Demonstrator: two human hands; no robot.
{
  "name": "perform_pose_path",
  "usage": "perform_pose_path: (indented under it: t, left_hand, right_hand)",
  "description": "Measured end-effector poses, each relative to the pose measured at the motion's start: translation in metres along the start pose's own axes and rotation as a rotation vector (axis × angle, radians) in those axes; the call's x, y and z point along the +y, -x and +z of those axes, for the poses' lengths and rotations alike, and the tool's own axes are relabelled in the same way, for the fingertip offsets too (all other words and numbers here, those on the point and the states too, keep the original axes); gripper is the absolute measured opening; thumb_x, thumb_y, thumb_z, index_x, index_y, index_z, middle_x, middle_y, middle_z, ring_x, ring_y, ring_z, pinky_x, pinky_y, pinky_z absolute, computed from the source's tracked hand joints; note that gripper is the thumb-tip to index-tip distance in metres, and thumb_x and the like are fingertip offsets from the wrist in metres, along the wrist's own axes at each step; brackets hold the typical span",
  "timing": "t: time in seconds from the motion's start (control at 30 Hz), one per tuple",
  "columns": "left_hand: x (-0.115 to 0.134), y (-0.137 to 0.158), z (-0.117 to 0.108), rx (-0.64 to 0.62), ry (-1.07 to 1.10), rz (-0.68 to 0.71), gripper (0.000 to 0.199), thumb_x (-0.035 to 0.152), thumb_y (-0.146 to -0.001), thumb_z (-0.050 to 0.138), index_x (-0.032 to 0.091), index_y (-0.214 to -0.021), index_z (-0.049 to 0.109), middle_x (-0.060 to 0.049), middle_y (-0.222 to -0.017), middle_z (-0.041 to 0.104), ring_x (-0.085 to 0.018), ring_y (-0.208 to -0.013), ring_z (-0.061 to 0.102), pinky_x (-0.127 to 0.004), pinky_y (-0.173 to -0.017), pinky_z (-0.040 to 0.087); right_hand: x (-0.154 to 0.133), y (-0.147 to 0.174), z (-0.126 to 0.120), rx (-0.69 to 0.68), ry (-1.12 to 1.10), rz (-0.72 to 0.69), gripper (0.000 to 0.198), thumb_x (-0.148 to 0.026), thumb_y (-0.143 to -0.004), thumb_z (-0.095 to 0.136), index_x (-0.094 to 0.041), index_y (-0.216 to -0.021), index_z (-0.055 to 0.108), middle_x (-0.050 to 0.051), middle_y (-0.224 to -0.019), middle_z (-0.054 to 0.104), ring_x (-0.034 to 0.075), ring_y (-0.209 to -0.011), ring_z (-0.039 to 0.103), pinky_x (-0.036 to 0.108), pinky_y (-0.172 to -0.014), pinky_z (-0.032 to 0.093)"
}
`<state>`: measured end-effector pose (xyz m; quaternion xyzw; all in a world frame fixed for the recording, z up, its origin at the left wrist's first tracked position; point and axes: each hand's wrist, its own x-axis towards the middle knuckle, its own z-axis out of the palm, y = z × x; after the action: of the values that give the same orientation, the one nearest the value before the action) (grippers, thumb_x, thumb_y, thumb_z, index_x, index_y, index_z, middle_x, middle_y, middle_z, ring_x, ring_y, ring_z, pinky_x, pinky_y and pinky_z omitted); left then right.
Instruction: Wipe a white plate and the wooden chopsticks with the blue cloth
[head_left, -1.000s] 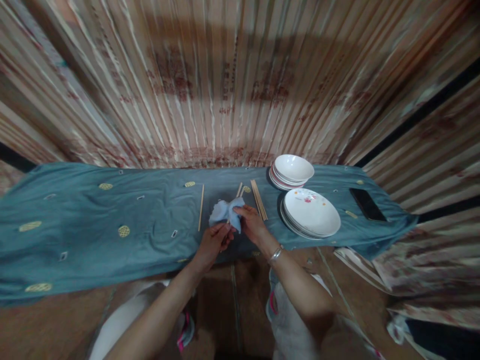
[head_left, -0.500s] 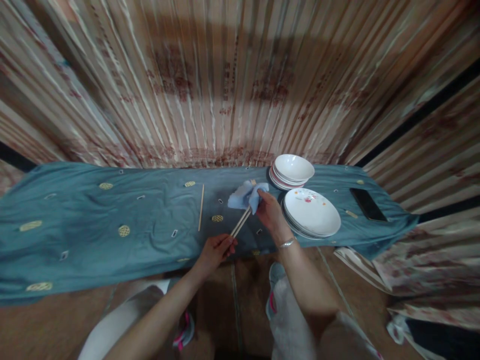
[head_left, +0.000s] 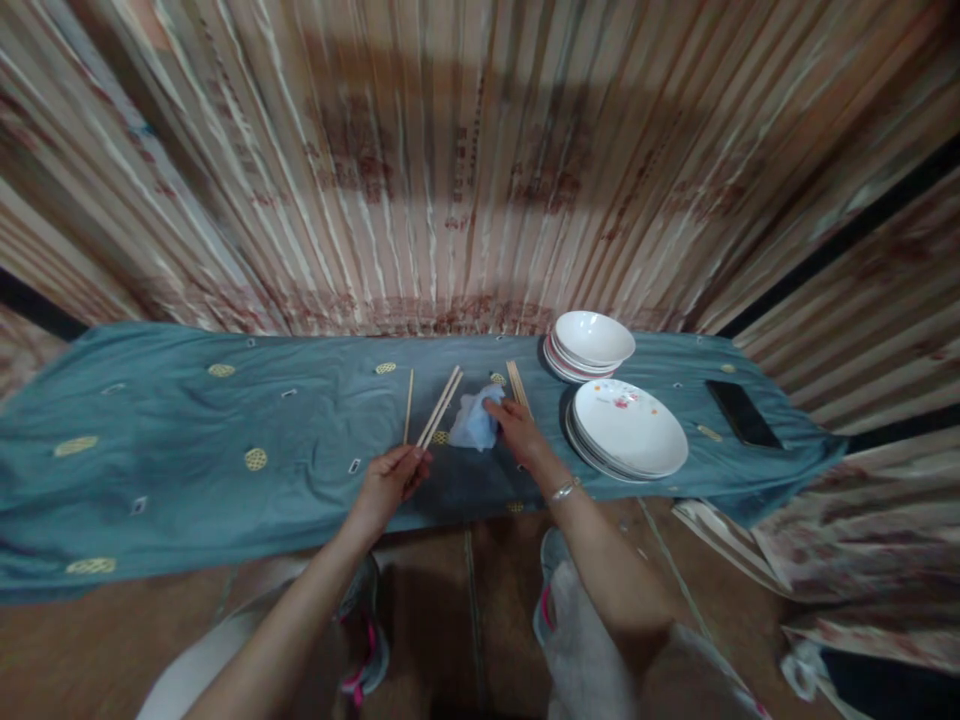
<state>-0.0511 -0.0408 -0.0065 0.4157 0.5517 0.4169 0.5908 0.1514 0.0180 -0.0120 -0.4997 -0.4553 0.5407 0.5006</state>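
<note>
My left hand (head_left: 391, 476) is closed around the lower ends of a pair of chopsticks (head_left: 441, 405), whose tips point up and away over the cloth. My right hand (head_left: 517, 430) pinches a light blue cleaning cloth (head_left: 475, 420), which hangs crumpled to the left of the fingers, apart from the chopsticks. Just left of the held pair lies a single chopstick (head_left: 409, 405), its near end behind my left hand. Several more chopsticks (head_left: 517, 383) lie together beyond my right hand, which partly hides them.
A stack of white bowls (head_left: 592, 340) stands at the back right, with a stack of floral plates (head_left: 634, 430) in front of it. Farther right lies a black phone (head_left: 742, 413). A teal patterned tablecloth (head_left: 180, 440) covers the narrow table; a pleated curtain (head_left: 420, 180) hangs behind.
My left hand has moved left with the chopsticks. The cloth, wrapped on them before, is now off them in my right hand, lower and to the left. The chopsticks at right have come into view.
</note>
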Motion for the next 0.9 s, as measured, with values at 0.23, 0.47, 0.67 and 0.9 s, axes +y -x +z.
perform_pose_path:
  t: [0.23, 0.47, 0.67, 0.9]
  left_hand:
    - [0.0, -0.007, -0.009, -0.025, -0.587, 0.427, 0.026, 0.037, -0.08, 0.05, 0.021, -0.063, 0.061, -0.001, -0.059, 0.057, -0.015, -0.06, 0.052, -0.024, -0.058, 0.039]
    - [0.008, -0.01, -0.009, -0.068, -1.105, 0.626, 0.021, 0.021, -0.087, 0.045, 0.02, -0.078, 0.064, -0.006, -0.078, 0.062, -0.018, -0.078, 0.058, -0.027, -0.072, 0.044]
    - [0.013, -0.012, -0.007, -0.088, -1.309, 0.781, 0.026, 0.019, -0.09, 0.04, 0.019, -0.086, 0.065, -0.006, -0.077, 0.06, -0.019, -0.079, 0.056, -0.028, -0.071, 0.046]
    - [0.022, -0.016, 0.002, -0.036, -1.34, 0.868, 0.023, 0.021, -0.088, 0.045, 0.019, -0.095, 0.066, -0.007, -0.084, 0.064, -0.023, -0.088, 0.056, -0.037, -0.078, 0.044]
  right_hand:
    - [-0.024, 0.018, -0.021, 0.214, 0.646, -0.419, 0.027, -0.043, -0.086, 0.051, -0.023, -0.074, 0.064, 0.005, -0.067, 0.061, 0.019, -0.072, 0.055, 0.033, -0.075, 0.039]
    - [-0.028, 0.037, -0.014, -0.235, 0.812, -0.628, 0.024, -0.029, -0.091, 0.045, -0.024, -0.102, 0.065, 0.009, -0.105, 0.065, 0.023, -0.106, 0.054, 0.042, -0.097, 0.036]
    - [-0.022, 0.044, -0.018, -0.322, 0.858, -0.553, 0.025, -0.028, -0.092, 0.044, -0.023, -0.099, 0.067, 0.009, -0.094, 0.068, 0.022, -0.093, 0.058, 0.036, -0.085, 0.042]
    - [-0.027, 0.051, -0.027, -0.314, 0.882, -0.5, 0.026, -0.026, -0.091, 0.046, -0.023, -0.103, 0.068, 0.007, -0.089, 0.07, 0.02, -0.083, 0.062, 0.032, -0.075, 0.044]
